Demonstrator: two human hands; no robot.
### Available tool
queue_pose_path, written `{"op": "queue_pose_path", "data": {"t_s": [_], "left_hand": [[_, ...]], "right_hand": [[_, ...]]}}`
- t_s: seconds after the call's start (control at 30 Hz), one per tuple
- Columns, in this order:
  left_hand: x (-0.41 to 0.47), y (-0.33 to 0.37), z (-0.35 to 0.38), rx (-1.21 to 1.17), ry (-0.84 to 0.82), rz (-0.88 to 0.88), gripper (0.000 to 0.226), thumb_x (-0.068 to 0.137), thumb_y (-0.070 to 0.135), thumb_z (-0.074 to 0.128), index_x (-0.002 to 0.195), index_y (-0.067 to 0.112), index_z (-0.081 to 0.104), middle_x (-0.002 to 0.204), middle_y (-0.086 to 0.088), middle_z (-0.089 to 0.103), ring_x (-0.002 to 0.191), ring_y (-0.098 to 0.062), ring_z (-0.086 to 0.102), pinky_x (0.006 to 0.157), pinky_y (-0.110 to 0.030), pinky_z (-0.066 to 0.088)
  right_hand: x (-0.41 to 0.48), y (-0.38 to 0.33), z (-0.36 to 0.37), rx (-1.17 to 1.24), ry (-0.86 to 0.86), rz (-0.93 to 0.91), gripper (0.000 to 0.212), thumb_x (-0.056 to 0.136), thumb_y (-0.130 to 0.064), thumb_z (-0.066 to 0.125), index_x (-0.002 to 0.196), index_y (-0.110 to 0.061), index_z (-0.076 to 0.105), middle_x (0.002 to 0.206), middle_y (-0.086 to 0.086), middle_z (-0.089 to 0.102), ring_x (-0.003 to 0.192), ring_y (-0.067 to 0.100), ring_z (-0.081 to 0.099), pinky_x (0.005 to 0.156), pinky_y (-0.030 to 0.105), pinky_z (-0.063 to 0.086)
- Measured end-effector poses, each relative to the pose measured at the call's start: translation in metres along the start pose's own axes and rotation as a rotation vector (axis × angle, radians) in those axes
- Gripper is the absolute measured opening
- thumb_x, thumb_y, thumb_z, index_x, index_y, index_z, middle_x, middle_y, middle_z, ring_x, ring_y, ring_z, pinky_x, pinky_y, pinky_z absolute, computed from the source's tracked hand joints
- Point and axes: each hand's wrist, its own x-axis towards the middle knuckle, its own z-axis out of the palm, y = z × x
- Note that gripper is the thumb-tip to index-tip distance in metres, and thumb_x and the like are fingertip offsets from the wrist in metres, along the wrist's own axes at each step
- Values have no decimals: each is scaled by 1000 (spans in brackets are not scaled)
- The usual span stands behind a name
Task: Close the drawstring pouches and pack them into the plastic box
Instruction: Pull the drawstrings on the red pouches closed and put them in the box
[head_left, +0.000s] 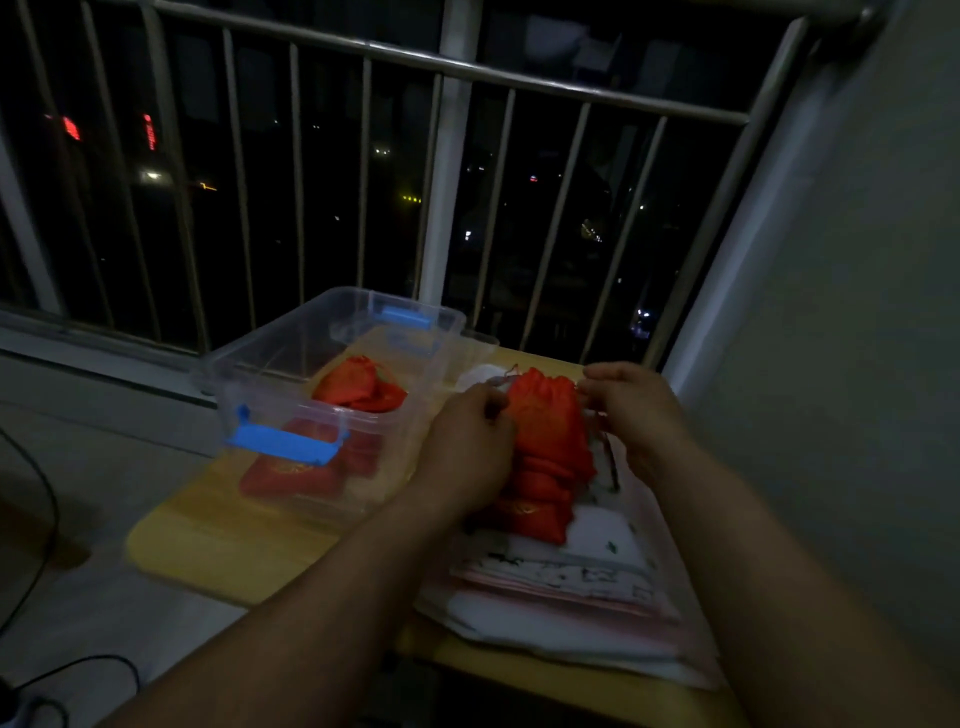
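Note:
A red drawstring pouch (545, 410) lies on top of a stack of red pouches (540, 499) on the right of the yellow table. My left hand (470, 441) pinches the cord at the pouch's left side. My right hand (631, 410) pinches the cord at its right side. The pouch's mouth looks gathered. A clear plastic box (291, 364) with blue latches stands to the left. Inside it lie several red pouches (358, 389).
The pouch stack rests on a pile of white and pink papers (561, 587). The yellow table (218, 540) ends near a metal window railing (441, 208) behind the box. A grey wall rises on the right. Dark cables (47, 519) trail on the floor at left.

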Motion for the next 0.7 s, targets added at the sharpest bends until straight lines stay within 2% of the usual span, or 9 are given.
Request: {"op": "queue_pose_path", "data": {"t_s": [0.1, 0.17, 0.23, 0.33, 0.43, 0.5, 0.57, 0.63, 0.7], "left_hand": [[0, 1, 2, 56, -32, -30, 33, 101, 24, 57, 134, 18, 60, 107, 3, 67, 78, -2, 58, 64, -21, 44], [0, 4, 2, 65, -54, -57, 32, 100, 24, 58, 132, 20, 58, 107, 4, 66, 81, -5, 57, 65, -23, 41], [-1, 9, 3, 70, -87, -77, 21, 100, 24, 58, 121, 27, 58, 92, 11, 61, 78, -2, 56, 63, -20, 41], [-3, 11, 2, 89, -119, -101, 11, 99, 23, 60, 104, 28, 52, 83, 13, 54, 75, -1, 53, 63, -21, 41], [-6, 11, 5, 98, -139, -105, 15, 99, 23, 61, 102, 30, 49, 81, 14, 52, 73, 2, 52, 56, -17, 38], [-7, 13, 9, 99, -129, -94, 12, 98, 22, 63, 106, 27, 56, 84, 12, 58, 75, -1, 59, 59, -19, 45], [-8, 14, 10, 78, -113, -80, 19, 96, 19, 63, 114, 28, 62, 90, 10, 65, 82, -7, 66, 72, -27, 57], [-10, 14, 11, 71, -111, -38, 26, 96, 17, 61, 107, 41, 62, 95, 13, 68, 88, -11, 70, 83, -37, 60], [-12, 15, 10, 60, -100, 2, 30, 97, 18, 60, 100, 48, 58, 95, 18, 68, 93, -11, 71, 86, -38, 59]], "right_hand": [[-12, 21, -10, -55, 50, -23, 24, 92, -4, 65, 79, -23, 72, 81, 1, 70, 77, 19, 64, 73, 36, 53], [-17, 32, -9, -63, 35, 5, 26, 91, -10, 68, 68, -20, 73, 77, 10, 74, 74, 26, 67, 70, 38, 52], [-18, 41, -7, -30, -8, 71, 20, 94, -16, 66, 76, -17, 76, 84, 14, 76, 79, 29, 71, 75, 42, 56], [-20, 49, 2, -10, -76, 119, 21, 94, -24, 68, 84, -9, 77, 85, 15, 77, 84, 33, 74, 85, 47, 61], [-17, 53, 5, -5, -100, 109, 30, 92, -34, 73, 87, -5, 77, 87, 16, 78, 88, 38, 75, 88, 57, 59], [-12, 53, 4, 45, -102, 120, 21, 91, -29, 76, 88, -8, 77, 88, 13, 79, 88, 35, 76, 88, 57, 60], [-8, 50, 3, 50, -106, 92, 11, 90, -24, 76, 91, -13, 77, 89, 9, 79, 89, 31, 76, 89, 56, 61], [-9, 45, 2, 59, -122, 55, 8, 92, -22, 74, 99, -17, 76, 94, 5, 79, 91, 26, 75, 89, 48, 61], [-12, 40, 0, 63, -126, 14, 8, 95, -18, 69, 101, -20, 75, 93, 1, 78, 91, 21, 75, 83, 38, 61]]}}
